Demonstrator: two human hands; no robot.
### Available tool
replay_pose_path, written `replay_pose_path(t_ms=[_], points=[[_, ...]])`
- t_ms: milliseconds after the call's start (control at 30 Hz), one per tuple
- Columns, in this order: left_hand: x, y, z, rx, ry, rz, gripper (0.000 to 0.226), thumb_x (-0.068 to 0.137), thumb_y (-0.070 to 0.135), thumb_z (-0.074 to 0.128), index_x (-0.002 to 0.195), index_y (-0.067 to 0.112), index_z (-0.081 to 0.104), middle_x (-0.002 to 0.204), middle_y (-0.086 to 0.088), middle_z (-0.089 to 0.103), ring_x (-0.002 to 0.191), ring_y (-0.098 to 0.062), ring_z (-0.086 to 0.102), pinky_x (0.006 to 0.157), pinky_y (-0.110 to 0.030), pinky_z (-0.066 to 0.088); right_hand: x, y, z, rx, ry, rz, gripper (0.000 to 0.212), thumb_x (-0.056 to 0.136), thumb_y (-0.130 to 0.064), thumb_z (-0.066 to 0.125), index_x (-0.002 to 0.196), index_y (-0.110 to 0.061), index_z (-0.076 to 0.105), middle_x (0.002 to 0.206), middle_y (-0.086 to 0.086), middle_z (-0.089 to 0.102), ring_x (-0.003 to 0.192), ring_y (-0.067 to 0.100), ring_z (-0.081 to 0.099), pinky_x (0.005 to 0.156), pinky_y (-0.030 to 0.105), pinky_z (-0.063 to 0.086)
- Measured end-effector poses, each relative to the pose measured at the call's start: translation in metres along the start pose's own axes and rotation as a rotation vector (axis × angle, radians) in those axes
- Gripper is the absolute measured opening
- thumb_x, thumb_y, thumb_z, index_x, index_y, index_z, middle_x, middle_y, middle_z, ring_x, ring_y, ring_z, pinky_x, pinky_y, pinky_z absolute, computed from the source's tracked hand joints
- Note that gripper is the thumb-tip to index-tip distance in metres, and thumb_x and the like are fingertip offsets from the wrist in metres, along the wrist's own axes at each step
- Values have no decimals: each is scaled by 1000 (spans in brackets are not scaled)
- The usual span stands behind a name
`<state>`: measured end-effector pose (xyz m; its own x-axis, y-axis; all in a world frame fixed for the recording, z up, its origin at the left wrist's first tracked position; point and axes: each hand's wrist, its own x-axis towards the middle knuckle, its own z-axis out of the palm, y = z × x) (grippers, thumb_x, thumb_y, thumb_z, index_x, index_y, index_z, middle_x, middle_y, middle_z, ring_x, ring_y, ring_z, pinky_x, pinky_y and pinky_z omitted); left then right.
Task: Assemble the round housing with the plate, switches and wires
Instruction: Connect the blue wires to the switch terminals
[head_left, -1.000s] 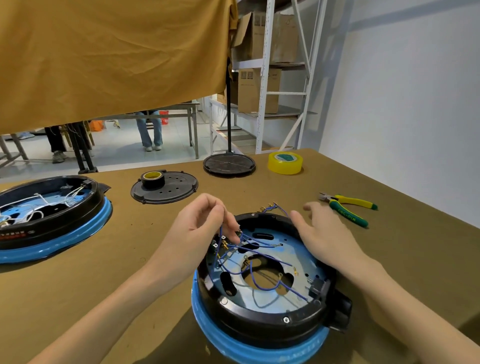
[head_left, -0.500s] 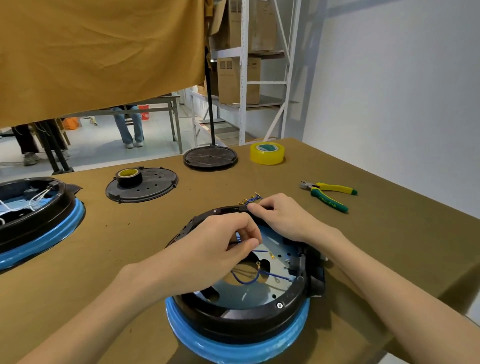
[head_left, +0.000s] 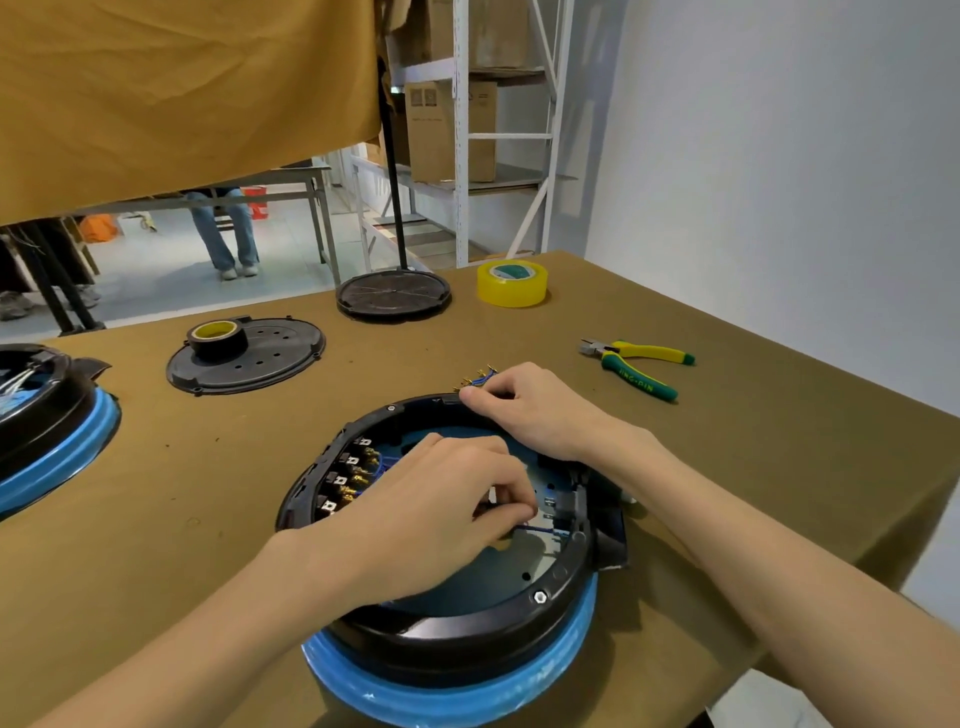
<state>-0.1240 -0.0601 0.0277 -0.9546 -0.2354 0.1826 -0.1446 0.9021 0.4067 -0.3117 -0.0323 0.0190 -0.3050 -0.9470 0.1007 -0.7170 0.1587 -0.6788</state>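
A round black housing (head_left: 457, 623) with a blue band around its base sits in front of me on the table. Inside lies a grey metal plate (head_left: 467, 587), and a row of switches (head_left: 345, 480) with brass terminals lines the left inner wall. My left hand (head_left: 436, 514) reaches across the inside and pinches a blue wire (head_left: 530, 528) near the right wall. My right hand (head_left: 530, 410) rests on the far rim, its curled fingers holding a bundle of blue wires with brass ends (head_left: 475, 376) that sticks out past the rim.
Green-and-yellow pliers (head_left: 636, 366) lie to the right. A yellow tape roll (head_left: 511, 283) and a black round stand base (head_left: 393, 295) sit at the back. A black cover plate (head_left: 249, 356) carries a small tape roll (head_left: 217, 336). A second housing (head_left: 47, 410) stands at the left edge.
My left hand moved from the left side of the housing across to its right inner wall. My right hand came onto the far rim and closed on the wire bundle.
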Motion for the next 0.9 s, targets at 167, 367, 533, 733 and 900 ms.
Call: replay_pose_path(t_ms=[167, 367, 533, 733, 900], points=[[-1, -6, -1, -120, 73, -29, 13, 97, 31, 66, 104, 39, 73, 95, 23, 63, 93, 2, 60, 80, -17, 50, -3, -1, -1, 21, -5, -22, 54, 105, -47, 53, 64, -13, 63, 58, -4, 47, 56, 13, 41, 61, 34, 35], [-1, -14, -16, -186, 108, -39, 11, 94, 32, 69, 91, 42, 71, 93, 25, 67, 88, -4, 63, 77, -15, 49, -3, -2, -2, -2, -12, -42, 60, 105, -47, 51, 84, 6, 70, 67, 10, 49, 63, 20, 42, 65, 37, 35], [4, -11, -11, -180, 51, -47, 10, 94, 33, 69, 89, 41, 70, 100, 22, 58, 88, -4, 60, 81, -18, 48, -6, -3, -3, 68, -31, -40, 60, 106, -45, 51, 82, 8, 69, 68, 10, 48, 62, 19, 41, 66, 39, 34], [17, -8, -10, -162, -7, -42, 7, 97, 33, 68, 95, 36, 73, 88, 17, 68, 88, -4, 62, 79, -24, 52, -4, -1, -3, 164, -27, 36, 68, 109, -45, 43, 84, 16, 61, 71, 14, 48, 66, 24, 41, 68, 36, 35], [20, -8, -2, -178, -68, -43, 7, 98, 36, 66, 97, 37, 72, 90, 11, 69, 86, -8, 63, 82, -35, 54, -4, 2, -2, 200, -39, 67, 68, 108, -47, 44, 93, 18, 61, 74, 12, 50, 70, 23, 44, 70, 36, 36]])
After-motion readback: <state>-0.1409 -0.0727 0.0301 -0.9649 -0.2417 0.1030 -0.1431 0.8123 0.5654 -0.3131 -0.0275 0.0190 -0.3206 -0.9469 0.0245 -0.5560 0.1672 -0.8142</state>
